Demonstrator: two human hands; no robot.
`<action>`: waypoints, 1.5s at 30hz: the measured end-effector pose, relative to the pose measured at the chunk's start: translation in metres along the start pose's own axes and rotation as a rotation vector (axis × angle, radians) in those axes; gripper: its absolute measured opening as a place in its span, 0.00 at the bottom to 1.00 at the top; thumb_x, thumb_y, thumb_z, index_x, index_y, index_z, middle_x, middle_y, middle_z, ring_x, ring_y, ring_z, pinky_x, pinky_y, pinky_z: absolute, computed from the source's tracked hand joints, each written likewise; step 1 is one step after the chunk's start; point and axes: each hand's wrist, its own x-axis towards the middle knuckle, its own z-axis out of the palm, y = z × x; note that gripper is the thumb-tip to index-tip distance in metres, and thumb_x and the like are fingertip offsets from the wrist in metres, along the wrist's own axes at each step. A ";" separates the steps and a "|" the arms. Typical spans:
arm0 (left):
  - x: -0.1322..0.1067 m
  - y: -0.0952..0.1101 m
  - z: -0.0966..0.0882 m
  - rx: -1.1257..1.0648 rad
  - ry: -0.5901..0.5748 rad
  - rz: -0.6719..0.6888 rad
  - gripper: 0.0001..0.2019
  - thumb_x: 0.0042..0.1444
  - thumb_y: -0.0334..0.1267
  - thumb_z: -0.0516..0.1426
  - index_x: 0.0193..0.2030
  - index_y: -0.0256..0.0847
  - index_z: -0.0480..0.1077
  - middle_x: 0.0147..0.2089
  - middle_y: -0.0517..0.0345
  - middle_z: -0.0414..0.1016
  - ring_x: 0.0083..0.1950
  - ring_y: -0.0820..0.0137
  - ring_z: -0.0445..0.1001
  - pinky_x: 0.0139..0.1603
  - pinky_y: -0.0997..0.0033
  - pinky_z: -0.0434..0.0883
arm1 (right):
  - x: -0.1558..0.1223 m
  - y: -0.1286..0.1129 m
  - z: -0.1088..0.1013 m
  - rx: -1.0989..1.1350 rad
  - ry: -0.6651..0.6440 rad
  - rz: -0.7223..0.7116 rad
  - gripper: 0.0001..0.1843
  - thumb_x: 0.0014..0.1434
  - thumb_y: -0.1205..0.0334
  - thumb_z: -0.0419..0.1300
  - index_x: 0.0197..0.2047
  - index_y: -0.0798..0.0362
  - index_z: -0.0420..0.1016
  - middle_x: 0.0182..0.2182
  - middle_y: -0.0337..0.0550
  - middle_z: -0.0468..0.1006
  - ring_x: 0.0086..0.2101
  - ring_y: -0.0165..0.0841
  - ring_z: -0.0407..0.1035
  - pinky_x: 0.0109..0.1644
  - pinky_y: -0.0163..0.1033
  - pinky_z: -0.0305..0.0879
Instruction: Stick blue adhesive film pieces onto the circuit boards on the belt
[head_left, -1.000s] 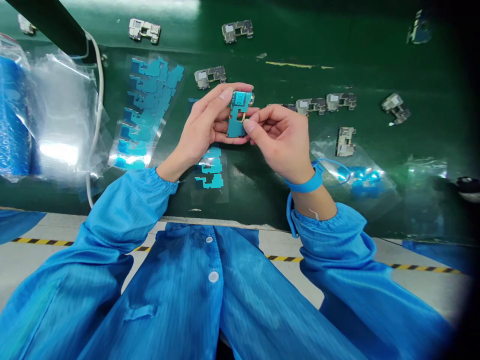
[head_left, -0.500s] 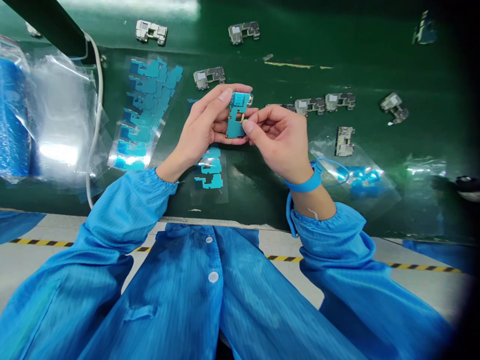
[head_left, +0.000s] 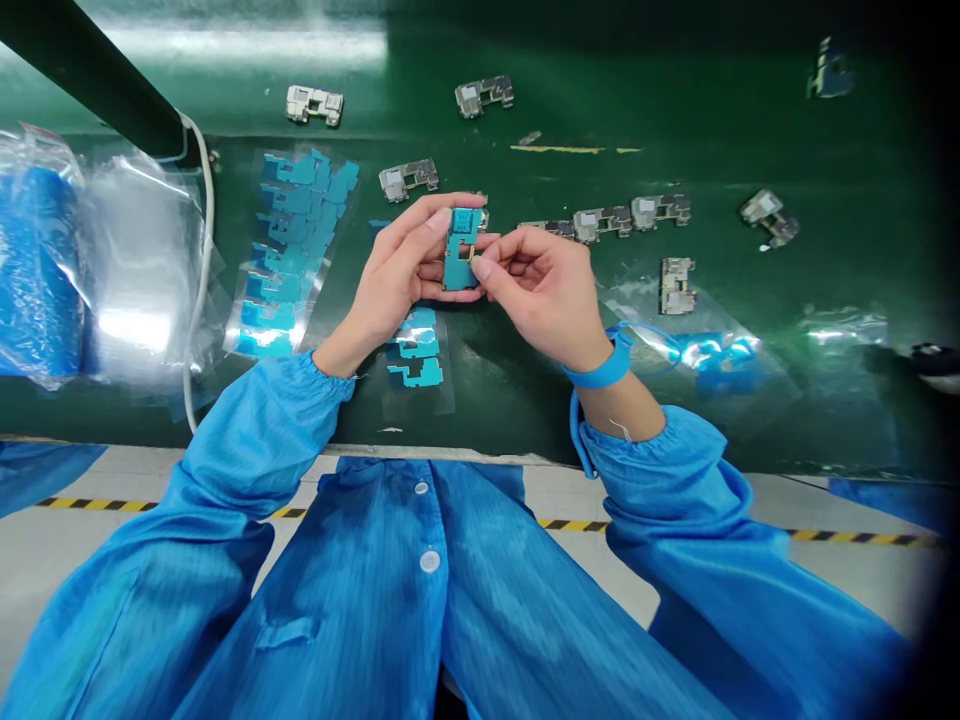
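My left hand (head_left: pixel 391 272) holds a small circuit board (head_left: pixel 458 266) upright, its thumb on the upper left edge and its fingers behind. Blue film covers the face turned toward me, around a notch on the right side. My right hand (head_left: pixel 553 292), with a blue wrist strap (head_left: pixel 604 370), pinches the board's right edge between thumb and curled fingers. Just below my left hand lies a clear sheet with blue die-cut film pieces (head_left: pixel 420 372). A larger sheet of blue film pieces (head_left: pixel 296 230) is to its left.
Several bare circuit boards (head_left: pixel 602 222) are scattered over the green bench mat (head_left: pixel 510 400). Plastic bags (head_left: pixel 142 270) and a bubble-wrapped blue bundle (head_left: pixel 37 270) lie left, beside a white cable (head_left: pixel 204 280) and dark post (head_left: pixel 97 80). Clear sheeting with blue film (head_left: pixel 724 365) is at right.
The whole view has shifted slightly, so the bench things appear lower. Both hands keep the same hold on the circuit board, with hardly any movement relative to it.
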 end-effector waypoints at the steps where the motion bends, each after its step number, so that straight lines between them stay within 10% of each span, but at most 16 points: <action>1: 0.000 -0.001 -0.001 0.015 0.000 0.009 0.22 0.73 0.57 0.60 0.66 0.49 0.77 0.56 0.52 0.89 0.56 0.56 0.91 0.51 0.58 0.91 | 0.000 0.000 0.000 0.008 0.004 0.003 0.29 0.63 0.29 0.74 0.36 0.47 0.78 0.32 0.40 0.81 0.34 0.34 0.79 0.39 0.43 0.84; 7: 0.003 -0.010 -0.005 0.049 -0.027 0.063 0.27 0.66 0.51 0.67 0.69 0.50 0.73 0.53 0.55 0.90 0.52 0.59 0.91 0.53 0.58 0.90 | 0.000 0.001 0.001 0.038 -0.004 0.040 0.27 0.63 0.33 0.75 0.36 0.48 0.78 0.35 0.44 0.84 0.50 0.44 0.84 0.43 0.45 0.83; 45: 0.001 -0.003 -0.003 -0.038 0.014 0.032 0.35 0.49 0.44 0.78 0.64 0.51 0.78 0.55 0.51 0.90 0.60 0.50 0.90 0.52 0.58 0.91 | 0.003 -0.001 0.001 0.028 0.019 0.040 0.16 0.63 0.48 0.76 0.36 0.49 0.80 0.44 0.45 0.89 0.36 0.34 0.79 0.37 0.43 0.80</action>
